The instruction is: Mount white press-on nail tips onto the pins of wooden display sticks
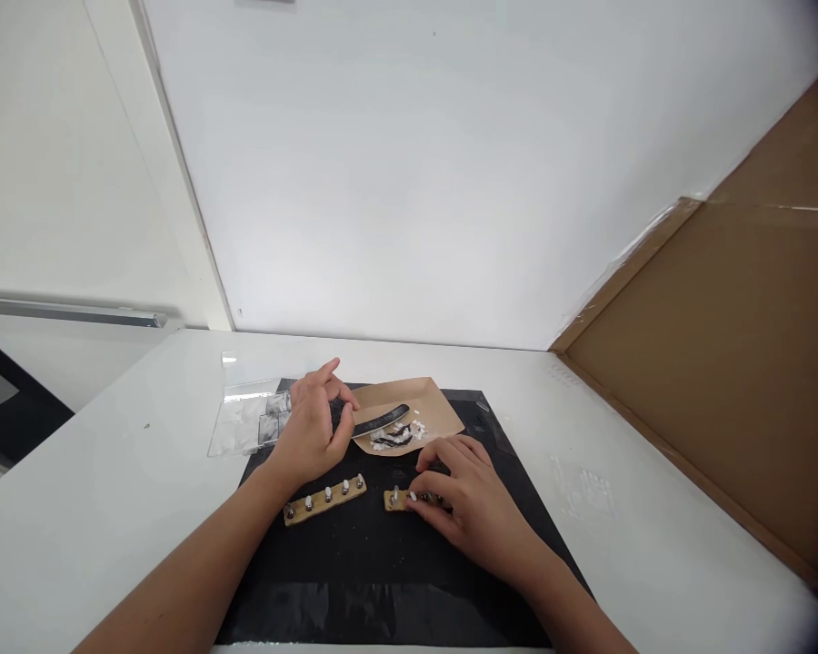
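Note:
My right hand point(467, 495) is pinched at the right holder strip point(390, 500), thumb and forefinger closed on a small white false nail tip point(413, 497). Its fingers hide most of that strip. A clear nail tip point(396, 492) stands upright on a stud at the strip's left end. My left hand point(317, 422) hovers with fingers apart, nothing visible between them, beside a curved black nail file point(382, 421). Below it lies the left holder strip point(319, 505), tan, with several metal studs bearing upright nail tips.
A brown paper tray point(443, 413) holds loose white nail tips point(417, 427) and dark scraps. Behind my left hand, a clear plastic case point(235, 425) lies open. A black mat point(382, 563) covers part of the white table point(143, 472). Cardboard point(723, 363) walls the right side.

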Tool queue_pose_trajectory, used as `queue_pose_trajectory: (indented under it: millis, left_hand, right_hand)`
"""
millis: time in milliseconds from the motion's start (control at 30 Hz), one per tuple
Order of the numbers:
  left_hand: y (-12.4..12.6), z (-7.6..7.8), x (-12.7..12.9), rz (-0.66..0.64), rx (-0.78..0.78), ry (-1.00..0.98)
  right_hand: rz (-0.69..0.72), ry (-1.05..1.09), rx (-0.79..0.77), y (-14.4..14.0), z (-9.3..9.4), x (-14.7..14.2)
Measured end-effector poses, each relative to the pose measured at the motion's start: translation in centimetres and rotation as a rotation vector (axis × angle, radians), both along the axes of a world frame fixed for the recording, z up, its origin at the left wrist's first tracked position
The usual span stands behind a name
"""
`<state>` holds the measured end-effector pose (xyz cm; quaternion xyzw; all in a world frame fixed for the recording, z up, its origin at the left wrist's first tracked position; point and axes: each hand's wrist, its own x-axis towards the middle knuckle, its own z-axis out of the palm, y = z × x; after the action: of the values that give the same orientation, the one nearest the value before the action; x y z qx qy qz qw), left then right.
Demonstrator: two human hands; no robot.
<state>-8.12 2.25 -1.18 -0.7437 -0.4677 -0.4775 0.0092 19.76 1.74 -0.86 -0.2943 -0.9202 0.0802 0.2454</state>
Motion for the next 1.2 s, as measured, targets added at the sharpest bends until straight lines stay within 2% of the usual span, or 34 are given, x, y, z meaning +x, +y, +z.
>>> queue_pose_trajectory:
  millis: [400, 567, 700, 833, 1033, 1133, 1200]
  left_hand:
    - [-0.2, 0.1, 0.1, 0.053, -0.038, 0.064]
    - [-0.3, 0.2, 0.1, 0.067, -0.045, 0.080]
    - [-0.4, 0.5, 0.0, 0.071, -0.059, 0.116]
    - [-0.3, 0.6, -0.3, 0.042, -0.075, 0.191]
    - [-0.7, 1.1, -0.2, -0.074, -0.095, 0.320]
    - [-1.0, 1.5, 0.1, -0.133, -0.108, 0.347]
    - [-1.1, 1.6, 0.3, -0.166, -0.119, 0.351]
  right_hand:
    - [0.061, 0.070, 0.101, -0.2, -1.0, -0.4]
    - [0.082, 0.085, 0.143, -0.4, -0.9, -0.6]
    - [0.075, 0.183, 0.176, -0.2, -0.5, -0.2]
    - [-0.057, 0.225, 0.326, -0.6, 1.3, 0.6]
    - [-0.208, 0.361, 0.505, -0.2, 6.6, 1.1]
    - [-0.213, 0.349, 0.542, 1.3, 8.5, 1.0]
    - [-0.169, 0.321, 0.534, 2.4, 9.1, 0.9]
